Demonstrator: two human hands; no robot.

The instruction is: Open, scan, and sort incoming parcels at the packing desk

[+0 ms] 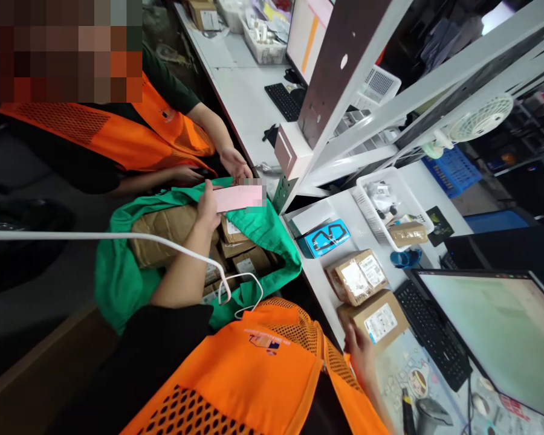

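My left hand is closed around one end of a flat pink rectangular object, whose far end is pixelated. It is held above an open green sack with several taped brown parcels inside. Lower right, my right hand is at the desk edge, against or just beside a labelled cardboard box; its fingers are loosely bent and partly blurred, with nothing visibly held. Just beyond the pink object, a co-worker's hand is palm up with the fingers apart.
A white cable crosses in front of my left forearm. Another cardboard parcel, a blue-fronted box and a white basket stand on the desk. Keyboard and monitor are at right. A metal post rises between desks.
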